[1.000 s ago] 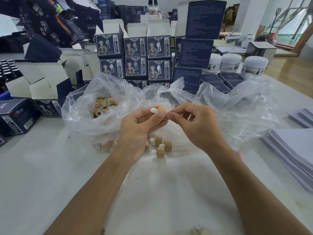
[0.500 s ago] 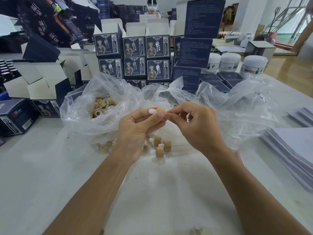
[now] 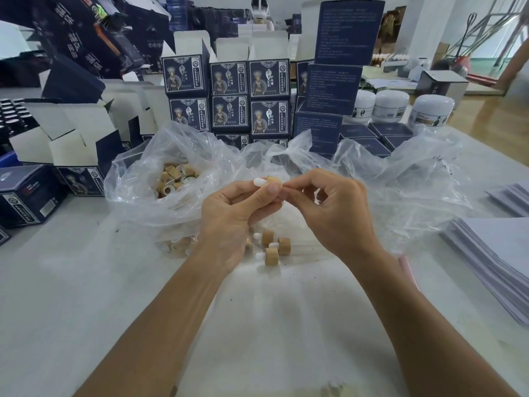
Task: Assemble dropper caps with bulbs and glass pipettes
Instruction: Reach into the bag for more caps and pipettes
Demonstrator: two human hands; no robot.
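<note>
**A:** What are the hands doing?

**B:** Both are raised together above a pale surface [image 3: 86, 296]. The left hand [image 3: 229, 216] pinches a wooden dropper cap [image 3: 274, 179] between thumb and forefinger, and a white rubber bulb [image 3: 260, 182] pokes out of the cap toward the left. The right hand [image 3: 337, 210] meets it from the other side, its thumb and forefinger pinched narrow right at the cap's open end. Whatever they hold there is too thin or clear to make out, so I cannot tell whether it is a glass pipette.

**A:** Where are the other parts?

**B:** Just below the hands, three finished caps with bulbs [image 3: 272, 246] lie close together on the surface. To the left, an open clear plastic bag [image 3: 137, 179] holds a heap of loose wooden caps [image 3: 176, 179]. A second crumpled clear bag [image 3: 400, 179] spreads behind and to the right of the hands.

**A:** And around that?

**B:** Behind the bags stand stacked dark blue printed boxes [image 3: 229, 96], some with white flaps open. White jars [image 3: 390, 106] sit at the back right. A stack of pale paper sheets [image 3: 492, 253] lies at the right edge
</note>
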